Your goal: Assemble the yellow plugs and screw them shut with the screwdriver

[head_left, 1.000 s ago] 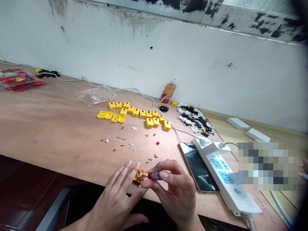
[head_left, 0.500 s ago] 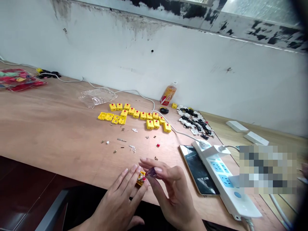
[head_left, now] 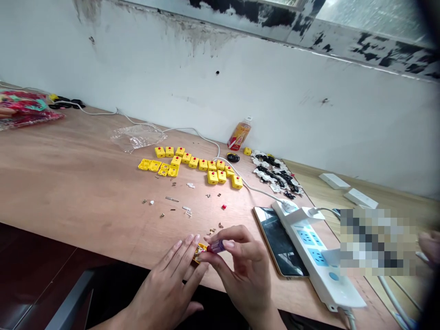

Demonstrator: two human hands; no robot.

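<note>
My right hand (head_left: 245,263) pinches the purple translucent handle of a small screwdriver (head_left: 216,247) between thumb and fingers. Its tip end meets an open yellow plastic box half (head_left: 199,251) with small parts inside, near the table's front edge. My left hand (head_left: 172,275) reaches its fingers over the box's left and near sides and holds it against the table. Part of the box is hidden under those fingers. Just beyond my right fingertips lie small brass-coloured screws (head_left: 212,231).
Several yellow boxes with red buttons (head_left: 212,177) and open yellow shells (head_left: 150,165) sit farther back. Loose small parts lie between. On the right are a phone (head_left: 282,243) and a power strip (head_left: 319,256); black-and-white parts (head_left: 275,172) and a bottle (head_left: 239,134) stand behind.
My right fingers have shifted round the screwdriver handle, which now lies more level. Brass screws show beyond my right hand. Another person's hand has come over the red bag at far left.
</note>
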